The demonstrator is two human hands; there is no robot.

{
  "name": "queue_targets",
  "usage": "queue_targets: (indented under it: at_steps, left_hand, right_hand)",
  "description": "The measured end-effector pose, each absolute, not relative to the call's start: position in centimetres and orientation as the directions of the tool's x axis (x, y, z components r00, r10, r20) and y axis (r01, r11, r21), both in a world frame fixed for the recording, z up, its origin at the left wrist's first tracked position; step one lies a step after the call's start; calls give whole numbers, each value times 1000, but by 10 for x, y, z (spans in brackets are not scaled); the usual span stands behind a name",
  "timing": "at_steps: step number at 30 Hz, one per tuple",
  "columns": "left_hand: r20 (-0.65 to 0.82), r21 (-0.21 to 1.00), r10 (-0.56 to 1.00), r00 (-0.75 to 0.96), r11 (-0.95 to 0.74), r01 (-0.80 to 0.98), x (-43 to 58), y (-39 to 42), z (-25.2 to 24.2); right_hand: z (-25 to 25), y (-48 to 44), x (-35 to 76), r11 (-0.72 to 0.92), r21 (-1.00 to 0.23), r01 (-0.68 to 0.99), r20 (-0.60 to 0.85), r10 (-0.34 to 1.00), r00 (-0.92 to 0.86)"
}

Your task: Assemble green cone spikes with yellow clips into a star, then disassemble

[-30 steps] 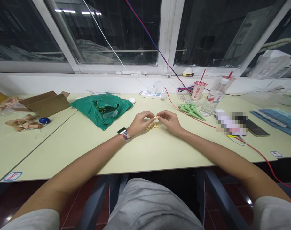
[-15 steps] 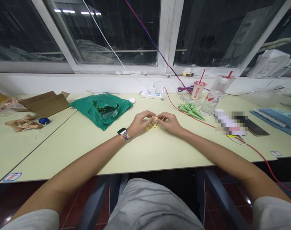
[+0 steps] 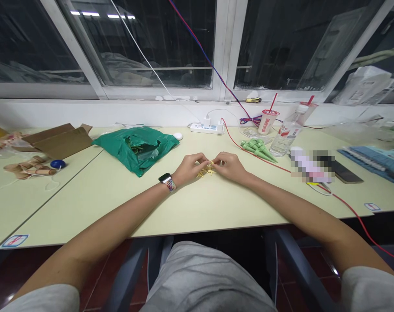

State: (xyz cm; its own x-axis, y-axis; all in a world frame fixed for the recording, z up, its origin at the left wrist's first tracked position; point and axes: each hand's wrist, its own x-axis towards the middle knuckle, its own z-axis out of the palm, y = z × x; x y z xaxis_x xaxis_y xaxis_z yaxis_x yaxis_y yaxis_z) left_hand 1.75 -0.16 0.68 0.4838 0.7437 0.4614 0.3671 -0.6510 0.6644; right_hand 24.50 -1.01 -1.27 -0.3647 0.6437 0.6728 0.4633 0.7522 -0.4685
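My left hand (image 3: 190, 169) and my right hand (image 3: 230, 167) meet at the fingertips above the table (image 3: 216, 203). Between them is a small yellow folded piece (image 3: 211, 164), apparently paper, pinched by both hands. Directly below lies a small heap of yellow folded pieces (image 3: 203, 173), partly hidden by my fingers. A smartwatch (image 3: 165, 177) and a woven bracelet sit on my left wrist.
Beyond my hands lie a green plastic bag (image 3: 137, 151), a cardboard box (image 3: 59, 141) and a power strip (image 3: 206, 128). To the right are green paper cones (image 3: 258, 150), a red cable (image 3: 265, 160), a plastic bottle (image 3: 286, 136) and a phone (image 3: 346, 173).
My hands have drawn slightly closer together over the yellow heap, which is now more covered by my fingers. The view has tilted slightly.
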Motion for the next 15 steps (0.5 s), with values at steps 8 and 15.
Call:
queue_targets:
  at_steps: [8,15]
  left_hand:
    - [470,558,712,523,-698,449,20,-5,10]
    - [536,578,685,493,-724,377,18,-6,12]
  right_hand:
    - [-9,-18,241,769,-330,547,714,582,-388]
    - [-11,-15,244,760,-352,546,707,598,-377]
